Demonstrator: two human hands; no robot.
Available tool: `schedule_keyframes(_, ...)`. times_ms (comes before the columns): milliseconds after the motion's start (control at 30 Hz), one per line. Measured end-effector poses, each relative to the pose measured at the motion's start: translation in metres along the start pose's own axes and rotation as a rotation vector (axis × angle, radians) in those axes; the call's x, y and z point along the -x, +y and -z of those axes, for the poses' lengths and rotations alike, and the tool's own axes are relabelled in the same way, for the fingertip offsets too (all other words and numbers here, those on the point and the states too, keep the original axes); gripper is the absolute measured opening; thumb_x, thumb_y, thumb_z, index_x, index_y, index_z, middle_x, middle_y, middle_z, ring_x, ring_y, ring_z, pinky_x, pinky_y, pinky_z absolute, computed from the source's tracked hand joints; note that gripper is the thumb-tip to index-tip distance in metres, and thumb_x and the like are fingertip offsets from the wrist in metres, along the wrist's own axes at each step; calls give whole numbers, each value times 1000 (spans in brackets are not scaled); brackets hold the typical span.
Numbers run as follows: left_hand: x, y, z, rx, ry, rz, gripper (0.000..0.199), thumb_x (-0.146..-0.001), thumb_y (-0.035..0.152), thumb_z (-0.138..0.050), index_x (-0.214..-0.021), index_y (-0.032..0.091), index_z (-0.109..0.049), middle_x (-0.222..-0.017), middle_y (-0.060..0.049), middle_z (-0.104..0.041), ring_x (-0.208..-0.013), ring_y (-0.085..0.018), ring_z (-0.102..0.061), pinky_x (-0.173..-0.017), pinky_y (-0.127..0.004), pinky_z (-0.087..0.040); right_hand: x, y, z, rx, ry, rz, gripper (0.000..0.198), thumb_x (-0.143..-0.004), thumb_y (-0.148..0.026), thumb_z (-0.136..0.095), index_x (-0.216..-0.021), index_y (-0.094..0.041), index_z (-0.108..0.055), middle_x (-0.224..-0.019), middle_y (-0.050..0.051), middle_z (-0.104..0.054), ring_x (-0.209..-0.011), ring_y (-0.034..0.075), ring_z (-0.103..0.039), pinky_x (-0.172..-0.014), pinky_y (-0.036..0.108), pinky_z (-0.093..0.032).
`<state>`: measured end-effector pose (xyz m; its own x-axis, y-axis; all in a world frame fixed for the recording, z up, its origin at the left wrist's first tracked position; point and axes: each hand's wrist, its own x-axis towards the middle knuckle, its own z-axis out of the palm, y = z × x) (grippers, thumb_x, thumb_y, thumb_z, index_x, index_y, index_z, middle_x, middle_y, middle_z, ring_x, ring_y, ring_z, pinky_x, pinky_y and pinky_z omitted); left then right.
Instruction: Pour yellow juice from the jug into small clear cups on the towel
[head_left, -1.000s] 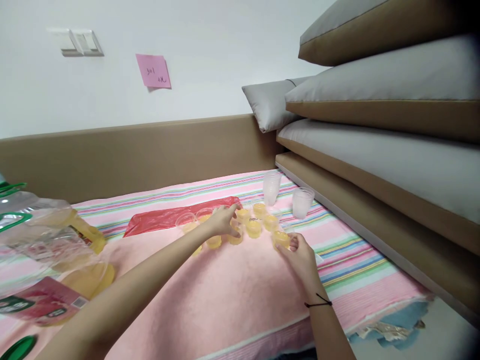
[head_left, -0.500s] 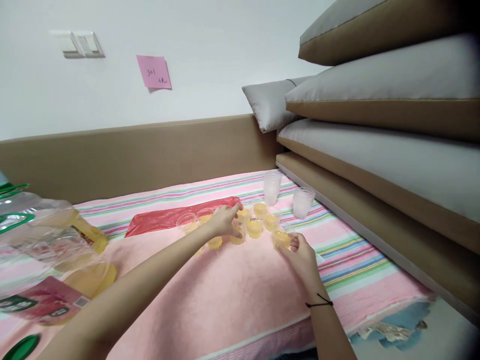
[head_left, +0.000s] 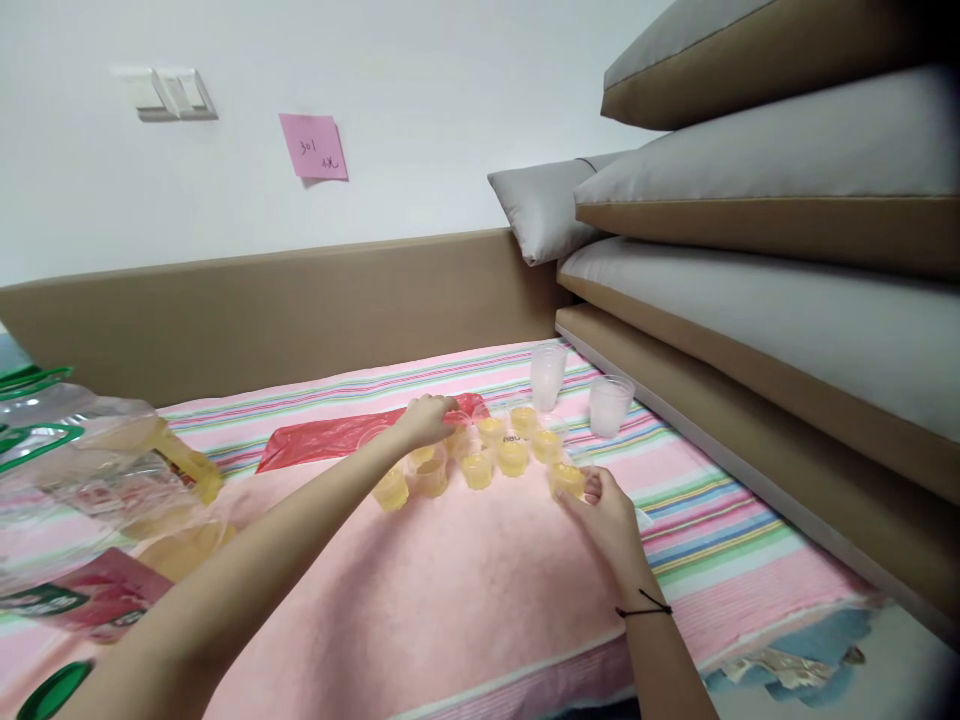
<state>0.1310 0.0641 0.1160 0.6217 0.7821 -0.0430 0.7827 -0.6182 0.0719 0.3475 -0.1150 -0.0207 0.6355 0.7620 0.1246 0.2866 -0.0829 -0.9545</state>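
Note:
Small clear plastic cups of yellow drink, such as the cup (head_left: 477,470), stand in uneven rows on the pink blanket (head_left: 420,600). Behind the row's left half, my left hand (head_left: 427,420) is closed at the rim of a back cup (head_left: 454,438); its thumb is hidden. On the right, my right hand (head_left: 606,510) has thumb and fingers around a plastic cup (head_left: 568,480) of yellow drink, which sits upright at the end of the group. Another filled cup (head_left: 391,490) marks the front left end.
Two stacks of clear cups (head_left: 549,378) (head_left: 611,405) stand behind on the right. A red plastic bag (head_left: 319,443) lies behind the filled cups. Large drink bottles (head_left: 187,460) and a green lid (head_left: 54,690) are at left. Stacked cushions (head_left: 750,230) border the right.
My left hand has shifted left and back, from spread fingers over the middle cups to closed fingers at a back cup. My right hand stays at its cup. The view has shifted slightly.

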Motion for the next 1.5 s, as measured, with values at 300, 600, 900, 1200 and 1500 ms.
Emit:
schedule_keyframes(300,22,20,-17,46,-141,-197,76,-65,52,-71,-133,30,-46,-138,-8,-51,-133,-33,-37,-108,-47,-28,-1,2,0,23,4,5,38,-61,-41,-72,-90,-22,-58,-88,3,-68,-87,26,-64,-79,36,-49)
schedule_keyframes(600,17,28,-21,17,-92,-232,82,-70,34,-69,-141,25,-28,-124,-10,-59,-123,-30,-47,-105,-44,-27,1,0,1,29,-17,4,39,-62,-41,-71,-93,-23,-57,-90,4,-69,-88,25,-65,-79,35,-50)
schedule_keyframes(900,11,30,-22,15,-97,-273,92,-67,38,-73,-143,30,-22,-138,-10,-50,-127,-32,-45,-104,-45,-25,1,0,1,14,-26,0,39,-64,-43,-71,-93,-23,-56,-93,4,-70,-93,26,-66,-83,36,-50)
schedule_keyframes(1200,11,34,-18,0,-104,-267,87,-65,44,-75,-138,28,-30,-122,-8,-61,-118,-32,-48,-101,-43,-26,2,-3,2,10,-38,-19,39,-63,-44,-71,-92,-23,-55,-92,5,-69,-91,26,-65,-83,37,-50)
schedule_keyframes(1500,4,36,-23,-32,-103,-291,93,-58,42,-81,-133,23,-31,-110,-8,-65,-101,-31,-58,-94,-38,-29,1,-4,2,4,-44,-9,40,-62,-44,-70,-92,-22,-55,-93,6,-69,-93,26,-65,-84,38,-49)
